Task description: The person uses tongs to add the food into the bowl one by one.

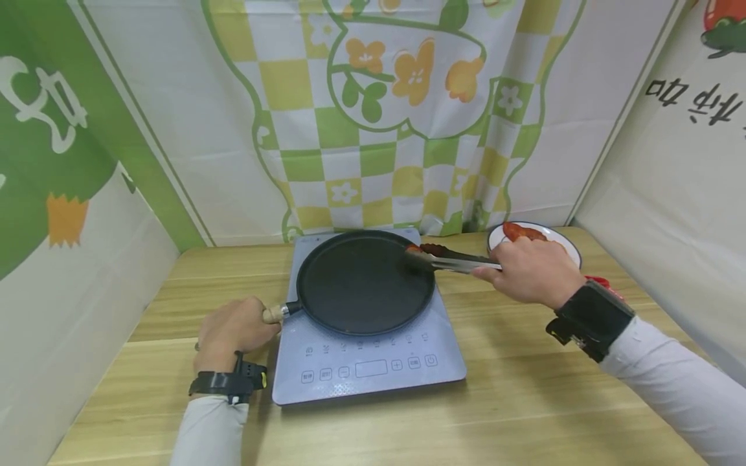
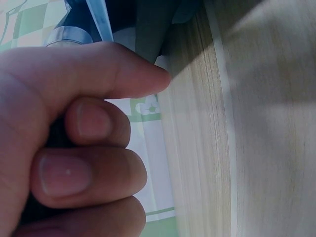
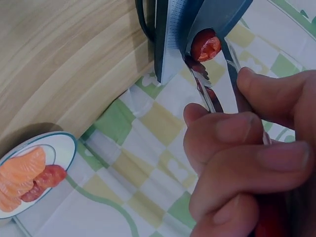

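In the head view, a round black flat pan (image 1: 364, 291) sits on a grey induction cooker (image 1: 373, 385). My left hand (image 1: 236, 330) grips its wooden handle (image 1: 272, 314); the left wrist view shows the fingers (image 2: 98, 173) curled round it. My right hand (image 1: 533, 272) holds metal tongs (image 1: 457, 264) with dark tips, reaching over the pan's right rim. Between the tips is a shiny red piece of food (image 3: 205, 45), seen best in the right wrist view; its exact kind is unclear. Whether it touches the pan, I cannot tell.
Behind the right hand stands a white plate (image 1: 574, 251) with a dark rim. It bears orange slices (image 3: 22, 173) like raw fish or meat, and red pieces (image 3: 49, 177). Something red (image 1: 600, 281) lies near the right wrist. A printed cloth (image 1: 408, 175) hangs behind the wooden table (image 1: 513, 401).
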The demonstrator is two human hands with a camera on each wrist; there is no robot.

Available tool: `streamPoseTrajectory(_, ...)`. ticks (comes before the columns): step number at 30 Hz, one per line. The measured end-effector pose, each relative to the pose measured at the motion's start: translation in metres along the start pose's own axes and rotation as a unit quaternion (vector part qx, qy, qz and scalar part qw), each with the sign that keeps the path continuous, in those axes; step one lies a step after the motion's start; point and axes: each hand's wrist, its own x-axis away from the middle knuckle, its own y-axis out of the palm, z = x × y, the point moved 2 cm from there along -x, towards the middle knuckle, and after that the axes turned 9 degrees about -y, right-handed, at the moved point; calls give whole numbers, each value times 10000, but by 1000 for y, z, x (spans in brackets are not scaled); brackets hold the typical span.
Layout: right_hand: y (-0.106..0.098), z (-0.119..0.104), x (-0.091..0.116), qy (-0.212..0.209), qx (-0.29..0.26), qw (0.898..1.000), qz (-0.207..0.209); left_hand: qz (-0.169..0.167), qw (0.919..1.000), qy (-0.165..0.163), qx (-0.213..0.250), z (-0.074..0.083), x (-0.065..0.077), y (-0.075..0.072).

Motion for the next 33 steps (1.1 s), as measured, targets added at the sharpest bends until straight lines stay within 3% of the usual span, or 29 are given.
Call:
streamPoseTrajectory(19,1,-18,-10,-228,176,9994,172,33,10000,9,6,0,0,0)
streamPoseTrajectory(33,11,-17,-6,-192,211,9994,205,80,9999,56,35,0,-1,0)
